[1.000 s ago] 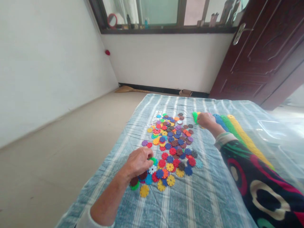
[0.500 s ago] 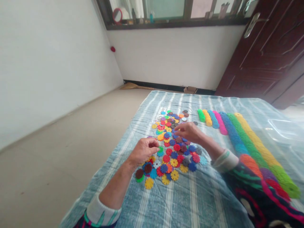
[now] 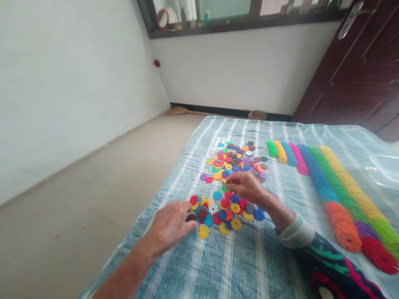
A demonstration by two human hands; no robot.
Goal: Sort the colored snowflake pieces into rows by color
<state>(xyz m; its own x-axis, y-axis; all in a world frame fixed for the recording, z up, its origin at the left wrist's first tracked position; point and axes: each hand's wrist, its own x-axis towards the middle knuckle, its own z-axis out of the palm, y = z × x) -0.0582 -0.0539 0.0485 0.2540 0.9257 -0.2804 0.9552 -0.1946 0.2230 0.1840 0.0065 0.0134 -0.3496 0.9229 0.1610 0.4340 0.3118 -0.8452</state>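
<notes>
Many thin, notched plastic discs lie loose on the striped cloth in two clusters. My left hand (image 3: 173,226) is at the near cluster's left edge, thumb and fingers apart around a brown disc (image 3: 191,217); the thumb covers part of what lies there. A red disc (image 3: 193,200) lies just beyond its fingertips. My right hand (image 3: 249,186) hovers over the gap between the clusters, its fingers closed at the edge of a green disc (image 3: 224,188). Close by lies a turquoise disc (image 3: 217,195). The right hand and wrist hide some discs underneath.
Rows of stacked discs sorted by colour, among them a blue row (image 3: 314,170) and an orange one (image 3: 343,226), lie on their sides at the right. Beyond them is a clear plastic box (image 3: 385,166). The bed-like surface's striped cloth (image 3: 174,265) drops off at the left to the floor (image 3: 102,182).
My left hand has moved back toward me, its pinch opening, to the brown disc. My right hand has come down and left to the green disc. The view has shifted slightly.
</notes>
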